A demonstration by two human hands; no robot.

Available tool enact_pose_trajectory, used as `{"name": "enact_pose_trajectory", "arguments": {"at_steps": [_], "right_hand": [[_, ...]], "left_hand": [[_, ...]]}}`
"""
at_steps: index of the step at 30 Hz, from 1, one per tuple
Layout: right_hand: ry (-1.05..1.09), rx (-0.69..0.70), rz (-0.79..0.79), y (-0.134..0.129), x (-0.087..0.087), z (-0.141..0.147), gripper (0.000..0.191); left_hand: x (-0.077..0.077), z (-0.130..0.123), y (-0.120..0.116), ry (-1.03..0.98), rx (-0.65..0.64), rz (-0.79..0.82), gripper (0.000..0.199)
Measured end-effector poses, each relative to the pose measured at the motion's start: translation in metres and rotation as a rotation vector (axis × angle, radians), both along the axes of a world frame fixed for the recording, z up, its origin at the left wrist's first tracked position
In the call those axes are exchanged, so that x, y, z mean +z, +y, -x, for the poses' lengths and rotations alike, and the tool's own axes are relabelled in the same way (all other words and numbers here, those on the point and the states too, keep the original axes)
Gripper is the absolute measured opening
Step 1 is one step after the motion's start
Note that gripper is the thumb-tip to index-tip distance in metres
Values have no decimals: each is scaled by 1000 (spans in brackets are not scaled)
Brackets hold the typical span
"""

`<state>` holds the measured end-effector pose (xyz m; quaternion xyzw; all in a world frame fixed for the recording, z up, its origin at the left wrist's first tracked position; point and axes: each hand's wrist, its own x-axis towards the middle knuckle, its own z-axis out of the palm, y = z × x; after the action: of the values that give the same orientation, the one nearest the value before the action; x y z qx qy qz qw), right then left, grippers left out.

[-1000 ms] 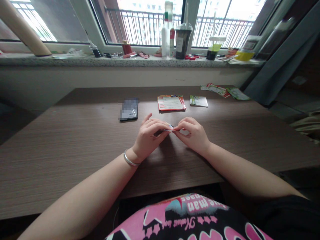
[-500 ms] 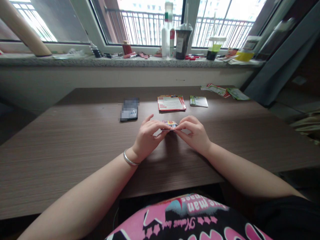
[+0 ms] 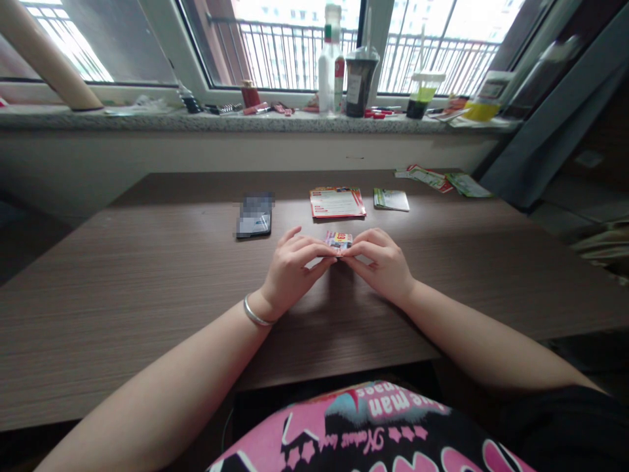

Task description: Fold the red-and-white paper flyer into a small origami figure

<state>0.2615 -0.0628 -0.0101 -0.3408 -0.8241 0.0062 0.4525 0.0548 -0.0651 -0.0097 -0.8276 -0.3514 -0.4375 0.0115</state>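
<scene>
Between my hands is a small colourful printed paper (image 3: 339, 240), its near edge pinched from both sides. My left hand (image 3: 295, 265), with a silver bangle at the wrist, holds that edge between thumb and fingers, one finger raised. My right hand (image 3: 381, 262) grips the same edge from the other side, and the fingertips of both hands nearly touch. Beyond the paper lies a stack of red-bordered cards (image 3: 337, 203). To its right is a smaller stack of green and white cards (image 3: 391, 200). The paper's underside is hidden.
A dark phone (image 3: 254, 216), partly pixelated, lies left of the cards on the brown table (image 3: 147, 282). Green and red packets (image 3: 427, 177) lie at the back right. Bottles, cups (image 3: 358, 82) and small items stand on the stone windowsill (image 3: 275, 122).
The paper now shows more of its printed face above my fingertips, tilted up. My hands have barely moved.
</scene>
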Motion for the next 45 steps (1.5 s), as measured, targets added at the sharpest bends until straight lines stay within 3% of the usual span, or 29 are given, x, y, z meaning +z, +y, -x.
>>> {"name": "enact_pose_trajectory", "arguments": {"at_steps": [15,24,31,45], "right_hand": [[38,-41,17,1,-1,1,2],[70,-3,15,2,-1,2,5],[79,11,29,4,-1,0,3],[-76,63,-67,-3,4,2,9]], "left_hand": [[-3,3,3,-41,-16,-2,6],[2,2,1,58,16,-64,9],[1,4,3,13,23,-73,7],[3,3,-1,225,17,-189,10]]}}
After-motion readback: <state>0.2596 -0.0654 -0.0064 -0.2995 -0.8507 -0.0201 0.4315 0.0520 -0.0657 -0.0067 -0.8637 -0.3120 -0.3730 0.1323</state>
